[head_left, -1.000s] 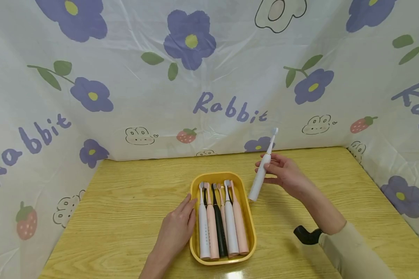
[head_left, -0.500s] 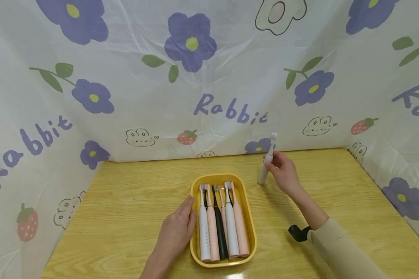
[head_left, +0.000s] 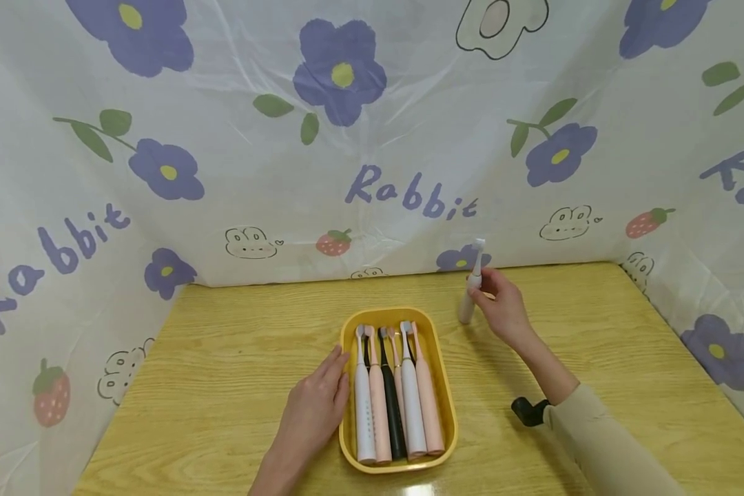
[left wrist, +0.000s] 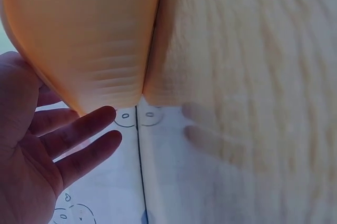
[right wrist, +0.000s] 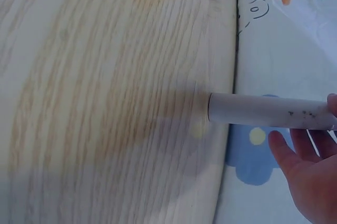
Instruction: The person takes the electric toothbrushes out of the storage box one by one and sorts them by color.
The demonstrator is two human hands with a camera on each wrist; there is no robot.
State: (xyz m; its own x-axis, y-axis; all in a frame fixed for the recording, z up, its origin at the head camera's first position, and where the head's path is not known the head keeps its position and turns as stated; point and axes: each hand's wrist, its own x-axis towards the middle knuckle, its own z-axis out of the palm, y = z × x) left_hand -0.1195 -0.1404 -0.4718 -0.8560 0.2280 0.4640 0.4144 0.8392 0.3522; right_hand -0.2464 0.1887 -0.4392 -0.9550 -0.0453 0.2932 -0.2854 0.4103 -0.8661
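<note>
My right hand (head_left: 502,305) grips a white electric toothbrush (head_left: 467,307) around the upper part of its handle, bristles up. The toothbrush (right wrist: 268,111) stands nearly upright, and its base is at the tabletop; whether it bears on the wood I cannot tell. To its left is a yellow tray (head_left: 399,469) with several white, pink and black electric toothbrushes lying in it, heads toward the back. Against the tray's left wall rests my left hand (head_left: 315,401), its fingers extended. The left wrist view shows those fingers (left wrist: 87,129) beside the tray's outer wall (left wrist: 95,34).
A wooden table (head_left: 235,386) carries everything. A white curtain (head_left: 248,172) with purple flowers and rabbit drawings hangs along the back and both sides. Under the right forearm shows a black curved piece (head_left: 529,411) by the sleeve (head_left: 601,441).
The right hand has shifted slightly away and left with the white toothbrush, turning it from tilted to nearly upright and bringing its base to the tabletop. The left hand and tray have stayed put.
</note>
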